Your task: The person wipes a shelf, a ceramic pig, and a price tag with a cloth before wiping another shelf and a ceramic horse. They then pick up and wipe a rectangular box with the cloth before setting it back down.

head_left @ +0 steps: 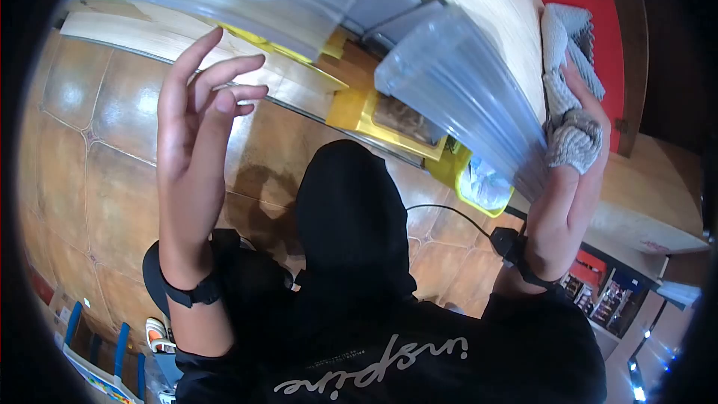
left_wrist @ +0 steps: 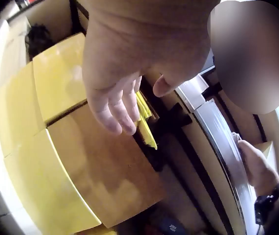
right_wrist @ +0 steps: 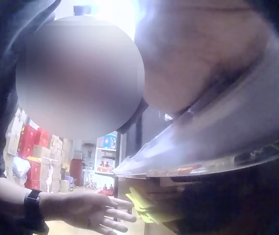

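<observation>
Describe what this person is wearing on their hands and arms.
Both hands are bare. The left hand has a black band at the wrist; the right hand has a black strap carrying a small black device with a thin black cable. Both arms are bare below black sleeves.

Brown tiled floor point(head_left: 97, 150) under yellow bins point(head_left: 389, 123) and shelving.

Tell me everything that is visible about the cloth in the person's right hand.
The cloth is grey and looks like a thick, ribbed, knitted or towel-like fabric. It is bunched and folded, not spread flat. The right hand grips its lower part, with the fingers wrapped around a wad of it, while the upper part lies against the pale wooden surface beside the red wall. It also sits next to the edge of the clear glass pane.
</observation>
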A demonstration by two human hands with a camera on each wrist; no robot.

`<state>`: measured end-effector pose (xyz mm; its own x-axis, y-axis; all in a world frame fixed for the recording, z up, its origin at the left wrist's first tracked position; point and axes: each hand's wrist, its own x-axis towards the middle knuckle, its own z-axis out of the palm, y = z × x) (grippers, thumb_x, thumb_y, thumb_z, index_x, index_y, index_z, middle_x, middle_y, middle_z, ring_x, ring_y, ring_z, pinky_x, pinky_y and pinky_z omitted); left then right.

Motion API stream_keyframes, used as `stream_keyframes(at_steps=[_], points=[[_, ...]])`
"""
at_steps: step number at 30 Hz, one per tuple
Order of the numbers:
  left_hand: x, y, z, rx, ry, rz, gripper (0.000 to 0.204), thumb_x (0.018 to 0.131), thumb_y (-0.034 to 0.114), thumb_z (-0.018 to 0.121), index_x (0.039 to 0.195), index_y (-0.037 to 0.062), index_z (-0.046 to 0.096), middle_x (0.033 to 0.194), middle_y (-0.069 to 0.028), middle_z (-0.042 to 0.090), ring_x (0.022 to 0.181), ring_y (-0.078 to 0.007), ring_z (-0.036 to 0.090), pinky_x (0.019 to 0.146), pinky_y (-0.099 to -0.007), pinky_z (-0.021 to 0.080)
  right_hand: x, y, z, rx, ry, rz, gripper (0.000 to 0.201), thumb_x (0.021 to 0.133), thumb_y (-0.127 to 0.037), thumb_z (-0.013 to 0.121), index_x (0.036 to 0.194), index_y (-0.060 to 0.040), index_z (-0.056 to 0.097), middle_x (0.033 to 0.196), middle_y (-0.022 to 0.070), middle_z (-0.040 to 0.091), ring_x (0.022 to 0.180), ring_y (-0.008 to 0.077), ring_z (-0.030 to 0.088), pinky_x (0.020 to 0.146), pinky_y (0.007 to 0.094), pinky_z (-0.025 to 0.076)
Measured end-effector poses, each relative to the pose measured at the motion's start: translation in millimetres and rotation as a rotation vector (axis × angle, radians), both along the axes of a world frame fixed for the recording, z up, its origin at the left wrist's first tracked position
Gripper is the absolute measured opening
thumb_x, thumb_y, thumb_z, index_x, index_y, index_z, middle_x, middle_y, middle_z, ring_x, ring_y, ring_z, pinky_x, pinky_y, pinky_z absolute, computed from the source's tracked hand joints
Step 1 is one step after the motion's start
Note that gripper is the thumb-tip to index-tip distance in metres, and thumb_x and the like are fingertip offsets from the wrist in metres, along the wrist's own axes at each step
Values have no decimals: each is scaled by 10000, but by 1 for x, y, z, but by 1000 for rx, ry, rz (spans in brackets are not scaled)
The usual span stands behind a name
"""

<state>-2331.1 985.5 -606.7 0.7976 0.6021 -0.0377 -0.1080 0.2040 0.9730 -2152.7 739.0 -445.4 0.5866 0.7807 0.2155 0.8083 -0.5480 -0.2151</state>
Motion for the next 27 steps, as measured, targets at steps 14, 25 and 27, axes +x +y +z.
stream_keyframes(at_steps=[14,25,27], points=[[-2,18,-13,-67,-40,-96,515,1102,172,512,1598,64,427,1399,-173,674,1130,-193,708,999,-326,534,-7,9,0,91,-23,-32,457,1025,-135,443,1445,-41,595,1368,185,657,1277,310,634,1092,367,449],[-14,45,-42,-51,-100,-259,542,1089,164,516,1611,71,410,1410,-158,665,1086,-165,679,968,-310,515,-21,34,28,-86,-24,-49,424,1054,-173,515,1448,-49,608,1296,224,705,1232,334,682,1063,380,488],[-15,50,-43,-63,-87,-289,541,1086,172,519,1607,73,416,1398,-152,671,1087,-165,679,964,-308,513,-20,46,29,-89,-15,-43,418,1055,-181,524,1442,-48,612,1305,228,705,1254,345,677,1067,383,489]])
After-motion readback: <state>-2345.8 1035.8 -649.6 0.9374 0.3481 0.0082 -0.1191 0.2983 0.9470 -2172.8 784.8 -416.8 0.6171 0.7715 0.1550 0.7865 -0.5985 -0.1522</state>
